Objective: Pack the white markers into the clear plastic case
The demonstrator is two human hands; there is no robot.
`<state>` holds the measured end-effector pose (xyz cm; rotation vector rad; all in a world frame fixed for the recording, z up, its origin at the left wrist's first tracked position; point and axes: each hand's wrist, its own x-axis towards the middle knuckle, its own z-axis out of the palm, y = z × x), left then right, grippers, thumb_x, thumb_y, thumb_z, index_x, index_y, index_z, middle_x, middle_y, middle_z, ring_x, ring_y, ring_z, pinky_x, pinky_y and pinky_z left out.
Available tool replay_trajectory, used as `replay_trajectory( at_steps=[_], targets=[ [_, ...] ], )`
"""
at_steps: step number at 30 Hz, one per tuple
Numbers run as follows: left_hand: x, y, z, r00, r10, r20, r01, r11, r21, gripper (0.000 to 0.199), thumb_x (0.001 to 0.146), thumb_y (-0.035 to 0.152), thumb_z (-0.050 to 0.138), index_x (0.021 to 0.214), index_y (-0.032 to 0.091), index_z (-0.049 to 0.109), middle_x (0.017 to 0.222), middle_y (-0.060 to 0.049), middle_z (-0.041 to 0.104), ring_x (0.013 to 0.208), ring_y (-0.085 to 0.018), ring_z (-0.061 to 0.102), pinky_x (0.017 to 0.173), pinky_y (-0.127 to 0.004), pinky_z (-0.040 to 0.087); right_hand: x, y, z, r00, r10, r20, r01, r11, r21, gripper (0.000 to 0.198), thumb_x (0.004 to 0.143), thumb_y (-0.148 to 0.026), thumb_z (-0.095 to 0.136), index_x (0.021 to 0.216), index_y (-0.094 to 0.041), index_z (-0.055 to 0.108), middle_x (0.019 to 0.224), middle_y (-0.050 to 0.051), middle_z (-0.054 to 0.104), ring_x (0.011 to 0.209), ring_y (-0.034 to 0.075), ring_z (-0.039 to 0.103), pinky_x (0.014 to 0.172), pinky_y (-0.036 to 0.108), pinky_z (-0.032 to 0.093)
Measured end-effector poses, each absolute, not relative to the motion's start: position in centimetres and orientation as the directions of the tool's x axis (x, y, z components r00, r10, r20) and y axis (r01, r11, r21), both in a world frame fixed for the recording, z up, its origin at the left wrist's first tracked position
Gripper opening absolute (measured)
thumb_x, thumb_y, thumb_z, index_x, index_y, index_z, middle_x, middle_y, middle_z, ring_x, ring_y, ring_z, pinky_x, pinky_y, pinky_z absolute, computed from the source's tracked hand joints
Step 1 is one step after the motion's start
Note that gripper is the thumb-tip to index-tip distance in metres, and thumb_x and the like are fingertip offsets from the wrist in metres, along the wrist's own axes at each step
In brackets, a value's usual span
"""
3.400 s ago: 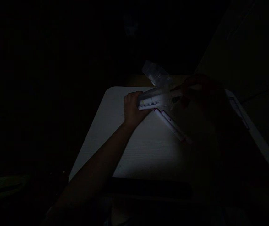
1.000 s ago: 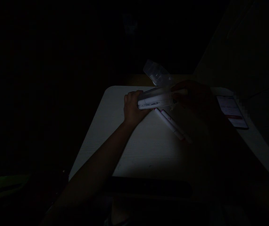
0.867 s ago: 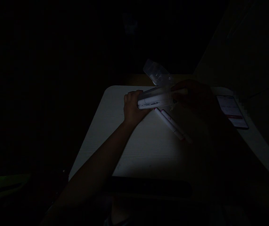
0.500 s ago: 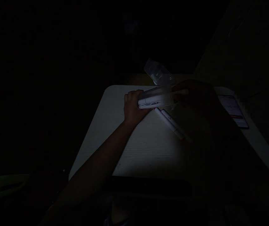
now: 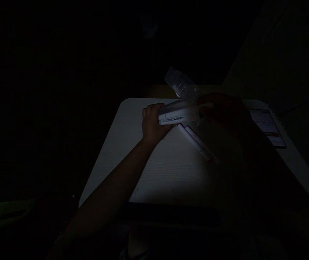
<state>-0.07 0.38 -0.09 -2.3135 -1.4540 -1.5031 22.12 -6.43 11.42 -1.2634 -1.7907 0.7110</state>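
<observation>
Head view: clear plastic marker case (image 5: 181, 108), tilted, far part of pale wood-grain table (image 5: 154, 175). Left hand (image 5: 152, 124): fingers curled round its base; slack grip could spill contents. Right hand (image 5: 221, 106): at mouth, bent, hold untellable in darkness. Nearer: two slim cylindrical white markers (image 5: 193, 139).

The left grip (image 5: 151, 123) holds a clear case (image 5: 180, 105) beside two markers (image 5: 194, 141).
</observation>
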Motion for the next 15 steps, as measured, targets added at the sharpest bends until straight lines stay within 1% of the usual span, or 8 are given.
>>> replay_trajectory(
  at_steps=[7,11,15],
  targets=[
    [-0.16,0.42,-0.17,0.115,0.654,0.748,0.725,-0.570,0.387,0.088,0.054,0.080,0.073,0.118,0.023,0.054,0.109,-0.010,0.062,0.103,-0.029,0.054,0.090,-0.043,0.043,22.04,-6.41,11.28,-0.197,0.921,0.336,0.508,0.389,-0.769,0.030,0.084,-0.036,0.060,0.101,-0.013,0.070,0.080,0.002,0.065,0.056,0.005,0.046,0.055,0.019,0.035],
    [-0.12,0.35,-0.19,0.100,0.663,0.742,0.725,-0.559,0.402,0.088,0.053,0.078,0.075,0.119,0.024,0.054,0.110,-0.010,0.062,0.102,-0.029,0.054,0.090,-0.044,0.043,22.12,-6.33,11.18,-0.198,0.916,0.349,0.540,0.399,-0.741,0.025,0.084,-0.032,0.059,0.099,-0.015,0.070,0.082,0.002,0.065,0.060,0.006,0.050,0.057,0.019,0.038],
    [-0.08,0.32,-0.19,0.103,0.667,0.738,0.718,-0.563,0.409,0.089,0.052,0.076,0.077,0.119,0.023,0.054,0.109,-0.010,0.061,0.102,-0.029,0.053,0.090,-0.044,0.044,22.23,-6.30,11.18,-0.231,0.906,0.355,0.567,0.422,-0.707,0.026,0.086,-0.036,0.057,0.100,-0.017,0.069,0.085,0.003,0.067,0.065,0.008,0.055,0.060,0.020,0.042]
  ],
)
